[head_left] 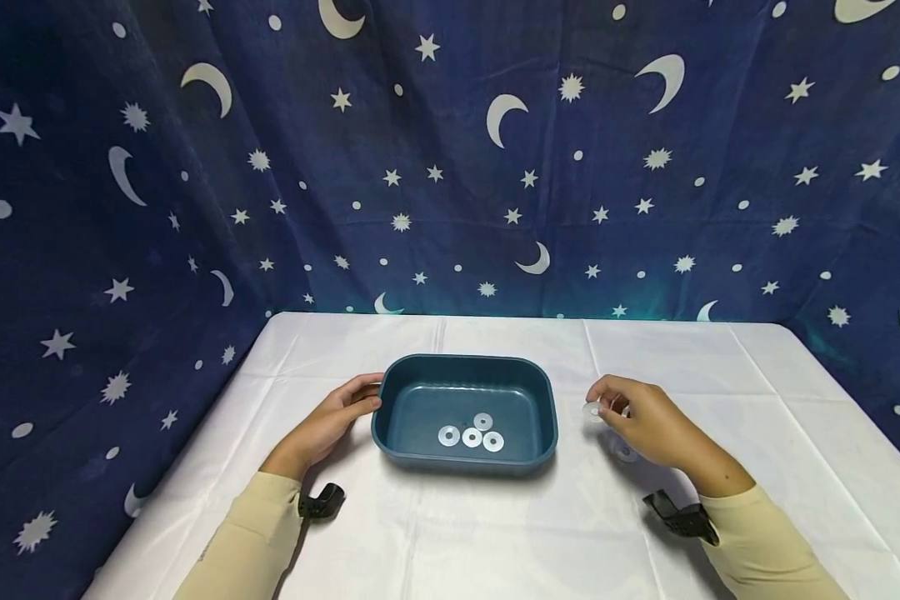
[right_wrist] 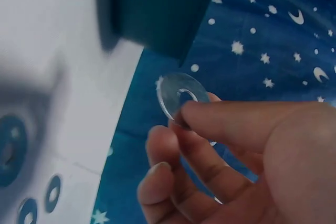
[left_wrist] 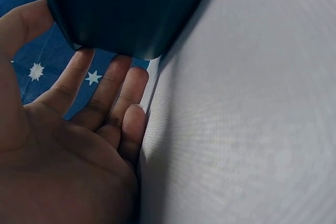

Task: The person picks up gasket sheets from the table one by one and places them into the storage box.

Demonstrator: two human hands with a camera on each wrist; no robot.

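Right hand (head_left: 648, 421), at the right of the head view, has its thumb and fingertips closed in a pinch on one flat, round, silvery-grey washer (head_left: 592, 412) with a hole in its middle. Most of the disc sticks out past the fingertips. A glint between the lower fingers may be another; I cannot tell. Left hand (head_left: 337, 417) has its fingers loosely spread, touching the outer left end of a dark teal, rounded rectangular container (head_left: 465, 468) in the middle of the frame.

For this hold, a light grip on the edge should suit so thin a disc, with wrist turned so that it clears the container's right wall, which stands between it and the interior. Gentle left-hand contact ought to steady the container without tipping it.

Four similar loose washers (head_left: 472, 437) lie near the container's front, lower centre. More spare washers (right_wrist: 52, 193) lie flat on the white cloth-covered table (head_left: 480, 542), at lower left of the right wrist view; in the head view the right hand partly hides them. Black wrist mounts (head_left: 682, 518) jut from the beige sleeves (head_left: 765, 542), close above the cloth.
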